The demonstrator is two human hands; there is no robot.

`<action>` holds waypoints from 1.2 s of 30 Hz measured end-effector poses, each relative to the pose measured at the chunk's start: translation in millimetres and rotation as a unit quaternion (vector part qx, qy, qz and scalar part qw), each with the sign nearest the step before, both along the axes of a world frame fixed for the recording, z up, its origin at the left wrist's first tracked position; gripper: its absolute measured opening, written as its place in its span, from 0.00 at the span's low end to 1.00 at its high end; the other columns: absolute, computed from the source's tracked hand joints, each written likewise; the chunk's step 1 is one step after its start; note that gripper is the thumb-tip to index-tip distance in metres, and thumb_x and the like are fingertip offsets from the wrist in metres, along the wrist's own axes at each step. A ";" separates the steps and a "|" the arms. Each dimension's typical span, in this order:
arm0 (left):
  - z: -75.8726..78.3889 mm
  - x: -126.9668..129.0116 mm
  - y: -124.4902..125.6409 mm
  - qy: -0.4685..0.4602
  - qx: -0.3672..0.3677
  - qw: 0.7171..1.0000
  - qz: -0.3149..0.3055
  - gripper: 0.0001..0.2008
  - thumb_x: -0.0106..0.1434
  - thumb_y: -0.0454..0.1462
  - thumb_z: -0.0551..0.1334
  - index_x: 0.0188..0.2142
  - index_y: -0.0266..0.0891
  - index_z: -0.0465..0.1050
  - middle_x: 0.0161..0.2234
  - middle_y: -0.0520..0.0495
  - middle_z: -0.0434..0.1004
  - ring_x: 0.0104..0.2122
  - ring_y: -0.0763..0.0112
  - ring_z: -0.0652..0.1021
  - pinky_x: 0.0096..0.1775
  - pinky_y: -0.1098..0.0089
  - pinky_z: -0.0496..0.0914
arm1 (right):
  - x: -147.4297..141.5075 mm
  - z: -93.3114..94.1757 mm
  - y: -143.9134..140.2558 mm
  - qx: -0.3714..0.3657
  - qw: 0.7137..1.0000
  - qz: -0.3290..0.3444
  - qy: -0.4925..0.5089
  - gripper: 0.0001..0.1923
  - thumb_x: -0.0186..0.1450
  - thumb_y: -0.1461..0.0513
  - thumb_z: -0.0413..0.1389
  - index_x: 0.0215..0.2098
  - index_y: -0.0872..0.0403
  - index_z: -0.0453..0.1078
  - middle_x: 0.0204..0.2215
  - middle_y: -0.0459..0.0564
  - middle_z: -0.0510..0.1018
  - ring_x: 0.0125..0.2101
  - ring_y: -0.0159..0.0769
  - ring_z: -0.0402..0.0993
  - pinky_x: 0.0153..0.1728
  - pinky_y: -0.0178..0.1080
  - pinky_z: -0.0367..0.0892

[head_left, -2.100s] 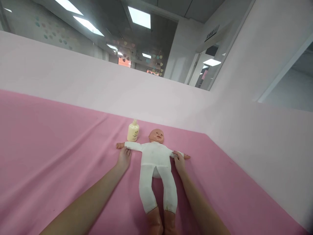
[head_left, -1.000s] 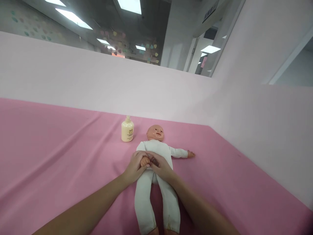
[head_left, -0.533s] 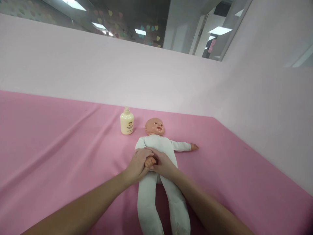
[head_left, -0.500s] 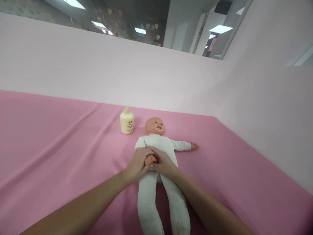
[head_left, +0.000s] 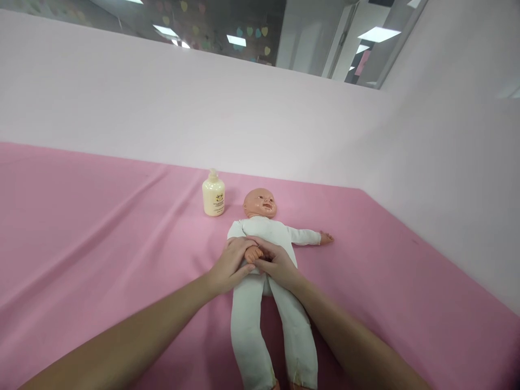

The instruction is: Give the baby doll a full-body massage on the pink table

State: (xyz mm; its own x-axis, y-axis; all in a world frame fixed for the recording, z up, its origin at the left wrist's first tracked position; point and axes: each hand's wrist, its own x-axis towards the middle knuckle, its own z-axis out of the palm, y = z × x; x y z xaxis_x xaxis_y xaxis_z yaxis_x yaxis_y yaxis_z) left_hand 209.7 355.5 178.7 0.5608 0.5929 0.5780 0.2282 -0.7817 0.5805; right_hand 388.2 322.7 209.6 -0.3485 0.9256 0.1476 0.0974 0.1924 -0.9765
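Note:
A baby doll [head_left: 273, 232] with a white cloth body lies on its back, its head towards the wall. Over its belly, my left hand [head_left: 231, 264] and my right hand [head_left: 279, 264] close around one small doll hand [head_left: 254, 254] from both sides. Bare plastic fingers of that doll hand show between my thumbs and fingers. The doll's other arm [head_left: 306, 236] stretches out to the right on the pink sheet. My fingertips partly hide the held arm and the doll's middle.
A cream pump bottle [head_left: 213, 197] stands upright to the left of the doll's head. The pink sheet [head_left: 122, 227] has folds on the left. White walls [head_left: 182, 108] rise behind and at the right, with a window [head_left: 227, 27] above.
The whole view has shifted slightly, so everything sits a little higher and further right. My left thumb has opened a bit from the doll hand; both hands stay around it.

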 end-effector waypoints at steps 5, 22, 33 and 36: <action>-0.4 3.2 0.5 0.003 0.000 1.000 0.014 0.20 0.70 0.51 0.52 0.51 0.41 0.65 0.46 0.41 0.74 0.49 0.56 0.73 0.54 0.55 0.61 | -0.4 -11.4 -0.8 0.037 0.998 -0.047 0.002 0.28 0.59 0.66 0.56 0.59 0.50 0.70 0.26 0.41 0.67 0.25 0.27 0.57 0.28 0.33 0.59; -0.5 -0.2 1.5 -0.021 0.006 1.000 0.000 0.25 0.71 0.54 0.45 0.53 0.39 0.64 0.49 0.38 0.74 0.49 0.55 0.73 0.54 0.54 0.62 | 9.6 -12.1 0.2 0.022 0.999 -0.040 0.013 0.23 0.66 0.53 0.57 0.57 0.50 0.73 0.25 0.42 0.70 0.24 0.27 0.62 0.27 0.33 0.61; 3.1 0.9 1.6 -0.002 -0.019 1.000 0.009 0.17 0.70 0.48 0.53 0.50 0.41 0.66 0.47 0.41 0.75 0.49 0.57 0.73 0.55 0.55 0.62 | 8.9 -13.4 1.8 0.026 0.998 -0.020 0.044 0.23 0.62 0.54 0.62 0.55 0.49 0.75 0.26 0.41 0.69 0.25 0.27 0.62 0.31 0.35 0.65; 2.4 -0.3 1.5 -0.007 -0.020 1.000 0.000 0.23 0.70 0.54 0.51 0.51 0.40 0.66 0.48 0.40 0.75 0.50 0.55 0.73 0.55 0.54 0.61 | 9.2 -10.9 0.3 0.027 0.999 -0.023 0.033 0.23 0.64 0.52 0.60 0.55 0.51 0.75 0.24 0.41 0.68 0.25 0.27 0.63 0.30 0.34 0.63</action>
